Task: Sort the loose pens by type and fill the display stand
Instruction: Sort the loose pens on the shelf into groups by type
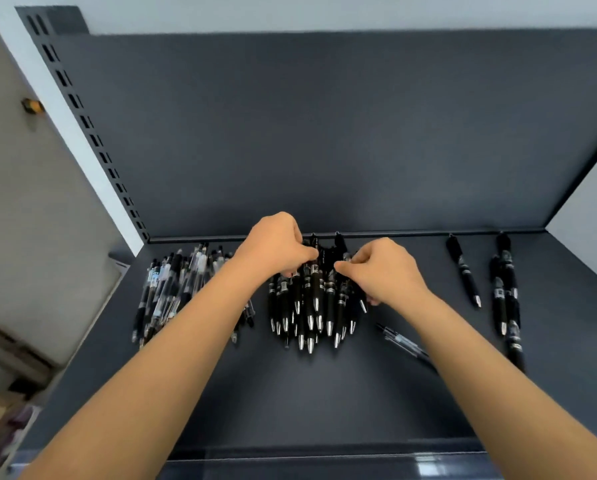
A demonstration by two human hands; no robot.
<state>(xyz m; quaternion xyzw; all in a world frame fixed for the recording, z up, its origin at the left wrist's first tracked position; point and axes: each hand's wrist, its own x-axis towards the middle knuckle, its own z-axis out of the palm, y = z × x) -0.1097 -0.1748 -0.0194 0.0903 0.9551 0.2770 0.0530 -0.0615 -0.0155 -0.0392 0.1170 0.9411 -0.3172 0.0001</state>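
- The pile of black pens [311, 299] lies in the middle of the dark shelf [324, 393]. Their silver tips point back at the person.
- The left hand [276, 249] and the right hand [385, 271] each curl their fingers round the far ends of this pile, one hand on each side, as if to bunch it up.
- The pile of see-through pens [172, 289] lies just to the left, partly under the left arm.
- So two kinds look mostly sorted.
- Not done yet: a lone see-through pen [399, 339] lies by the right arm, well apart from its pile.
- A single black pen [463, 271] and a small black bunch [504, 296] lie far off on the right.
- I see no stand with slots, so I think the filling is not done.
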